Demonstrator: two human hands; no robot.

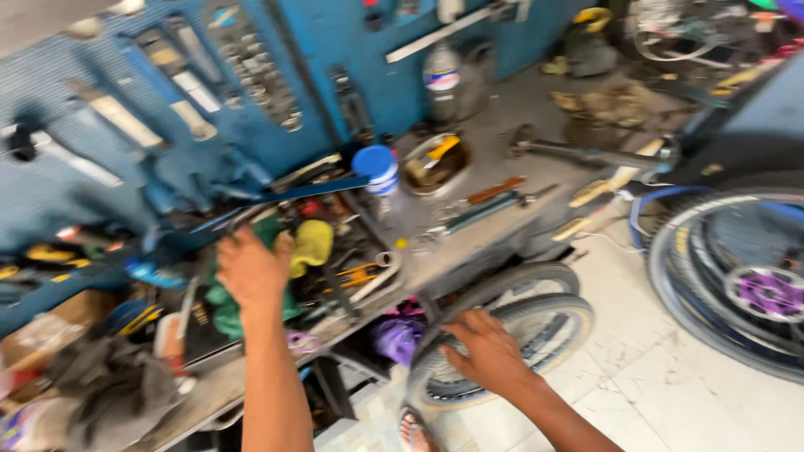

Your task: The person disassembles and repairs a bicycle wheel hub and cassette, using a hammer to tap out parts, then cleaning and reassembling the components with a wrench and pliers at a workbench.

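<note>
The view is motion-blurred. My left hand (251, 269) reaches over the cluttered workbench (502, 117), back of the hand up, its fingertips lost among a green cloth (222, 305) and a yellow object (311, 245). Whether it holds anything cannot be made out. My right hand (487, 353) lies over the tyre of a small bicycle wheel (548, 326) that leans against the front of the bench, fingers wrapped over the rubber.
A blue pegboard (167, 84) hung with tools backs the bench. On the bench stand a blue-capped container (377, 167), a metal bowl (433, 163) and a bottle (441, 79). A large wheel with a purple hub (766, 293) is at the right on pale floor tiles (653, 360). A sandalled foot (414, 431) shows below.
</note>
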